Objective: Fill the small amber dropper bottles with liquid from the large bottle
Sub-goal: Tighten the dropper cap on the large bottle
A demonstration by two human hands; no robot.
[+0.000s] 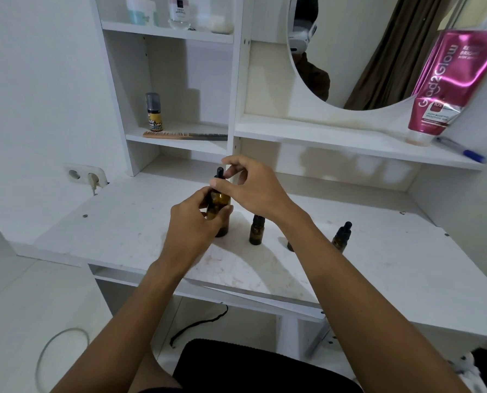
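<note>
A large amber bottle [223, 200] stands on the white desk [129, 231] at the centre. My left hand [191, 231] grips its body from the near side. My right hand [253, 191] pinches the black dropper cap [219, 173] at the bottle's neck; whether the cap is seated or lifted I cannot tell. To the right stands a small amber dropper bottle [256, 234] with a black top. Another small capped one [340, 236] shows beyond my right forearm. A sliver of a third [290, 247] peeks out beside the arm.
Shelves rise behind the desk: a yellow-labelled bottle [153, 113] and a comb [180, 135] on the left, a pink tube [446, 89] and a blue pen [463, 151] on the right. A round mirror [358, 52] hangs above. A wall socket [85, 175] sits at left.
</note>
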